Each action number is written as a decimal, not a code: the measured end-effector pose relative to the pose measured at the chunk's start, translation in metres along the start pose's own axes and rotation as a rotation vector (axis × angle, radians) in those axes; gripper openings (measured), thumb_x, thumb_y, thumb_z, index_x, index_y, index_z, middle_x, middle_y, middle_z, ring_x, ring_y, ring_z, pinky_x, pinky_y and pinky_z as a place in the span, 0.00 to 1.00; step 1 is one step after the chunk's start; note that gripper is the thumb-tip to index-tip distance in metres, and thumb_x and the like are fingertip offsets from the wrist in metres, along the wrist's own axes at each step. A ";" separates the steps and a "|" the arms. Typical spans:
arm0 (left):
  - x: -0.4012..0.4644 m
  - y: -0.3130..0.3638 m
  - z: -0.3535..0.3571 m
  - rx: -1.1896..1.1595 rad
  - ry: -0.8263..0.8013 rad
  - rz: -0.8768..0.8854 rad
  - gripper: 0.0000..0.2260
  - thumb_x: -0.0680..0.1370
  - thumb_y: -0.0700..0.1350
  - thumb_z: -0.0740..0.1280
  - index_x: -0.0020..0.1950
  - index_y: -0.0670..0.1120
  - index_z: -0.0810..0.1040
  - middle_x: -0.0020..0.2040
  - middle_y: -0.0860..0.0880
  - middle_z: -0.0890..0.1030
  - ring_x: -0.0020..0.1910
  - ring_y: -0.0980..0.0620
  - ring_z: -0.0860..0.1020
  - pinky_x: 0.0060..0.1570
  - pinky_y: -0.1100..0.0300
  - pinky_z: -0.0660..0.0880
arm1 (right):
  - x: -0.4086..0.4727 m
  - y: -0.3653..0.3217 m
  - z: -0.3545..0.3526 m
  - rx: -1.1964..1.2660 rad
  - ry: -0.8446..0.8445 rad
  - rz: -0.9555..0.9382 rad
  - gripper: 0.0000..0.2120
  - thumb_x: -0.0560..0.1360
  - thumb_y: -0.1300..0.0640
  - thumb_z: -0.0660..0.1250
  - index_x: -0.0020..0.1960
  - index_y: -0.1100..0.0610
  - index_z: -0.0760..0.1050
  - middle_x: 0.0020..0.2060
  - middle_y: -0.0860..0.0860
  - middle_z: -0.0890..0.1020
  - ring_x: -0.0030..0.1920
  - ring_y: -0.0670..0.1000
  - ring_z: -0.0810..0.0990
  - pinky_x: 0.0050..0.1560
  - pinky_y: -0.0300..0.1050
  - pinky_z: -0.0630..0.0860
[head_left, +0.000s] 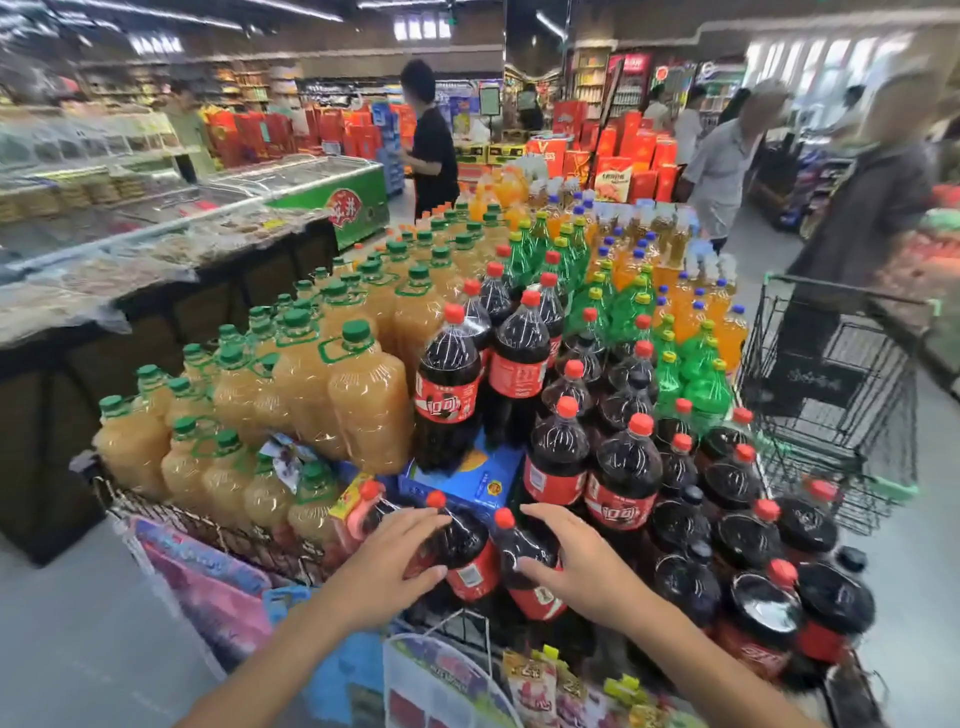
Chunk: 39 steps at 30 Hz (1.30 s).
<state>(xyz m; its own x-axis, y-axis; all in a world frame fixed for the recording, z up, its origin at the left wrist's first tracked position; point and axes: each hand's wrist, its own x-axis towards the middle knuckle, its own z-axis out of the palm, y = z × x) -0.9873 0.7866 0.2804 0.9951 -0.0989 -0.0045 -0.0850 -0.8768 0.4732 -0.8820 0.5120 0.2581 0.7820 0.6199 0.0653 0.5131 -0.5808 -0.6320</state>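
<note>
Left hand (397, 558) is curling round a cola bottle (470, 548), right hand (576, 564) round the neighbour bottle (522, 545); neither looks lifted yet.

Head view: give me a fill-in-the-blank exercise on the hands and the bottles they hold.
1. The left hand holds the left cola bottle, whose cap is ____.
2. The right hand holds the right cola bottle, whose label is ____.
3. The juice jugs left of the cola have ____ caps.
Missing words: red; red; green.
</note>
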 end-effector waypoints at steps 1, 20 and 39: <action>0.012 -0.007 -0.002 0.007 0.000 0.015 0.27 0.81 0.57 0.63 0.78 0.58 0.59 0.74 0.63 0.58 0.73 0.67 0.51 0.72 0.68 0.47 | 0.007 0.003 0.002 0.002 0.013 0.011 0.31 0.77 0.43 0.70 0.77 0.45 0.65 0.73 0.39 0.69 0.74 0.41 0.66 0.76 0.41 0.63; 0.165 -0.115 0.021 0.121 -0.370 0.389 0.28 0.76 0.52 0.65 0.76 0.47 0.69 0.74 0.47 0.70 0.75 0.47 0.67 0.74 0.56 0.61 | 0.072 0.004 0.097 0.063 0.249 0.596 0.42 0.72 0.25 0.58 0.78 0.48 0.67 0.72 0.48 0.73 0.74 0.48 0.70 0.71 0.39 0.64; 0.192 -0.131 0.054 0.088 -0.475 0.346 0.27 0.74 0.51 0.75 0.72 0.58 0.72 0.75 0.57 0.69 0.74 0.58 0.65 0.71 0.68 0.57 | 0.066 0.036 0.109 -0.305 0.320 0.432 0.18 0.79 0.33 0.60 0.55 0.45 0.76 0.52 0.40 0.81 0.56 0.49 0.79 0.44 0.46 0.79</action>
<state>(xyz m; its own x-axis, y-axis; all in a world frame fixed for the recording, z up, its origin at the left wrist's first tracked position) -0.7881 0.8568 0.1703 0.7789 -0.5681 -0.2658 -0.4248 -0.7896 0.4427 -0.8503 0.5894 0.1551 0.9848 0.1338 0.1110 0.1678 -0.8982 -0.4063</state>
